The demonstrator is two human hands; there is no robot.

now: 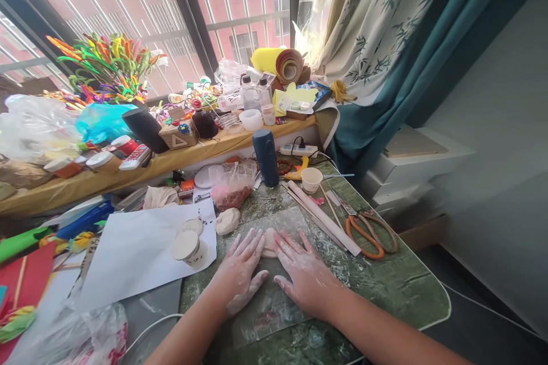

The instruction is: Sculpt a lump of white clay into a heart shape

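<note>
A flattened, pale lump of dough or soft clay (269, 244) lies on a clear plastic sheet (261, 319) on the green table. My left hand (245, 268) is spread flat at its left edge, fingers stretched forward. From the other side, my right hand (303, 274) lies flat with its fingertips touching the lump's right edge. White powder or residue coats both hands, and neither grasps anything. A second, rounded pale lump (228, 221) sits just beyond my left fingers. To the right of my right hand lie a pale pink rolling rod (327, 219) and orange-handled scissors (363, 234).
Lidded paper cups (190, 248) stand on white paper (128, 245) at left. A dark blue bottle (266, 158), a small paper cup (311, 180) and a power strip (299, 150) are at the back. Craft supplies crowd the windowsill (231, 140). The table's rounded edge (445, 305) is at right.
</note>
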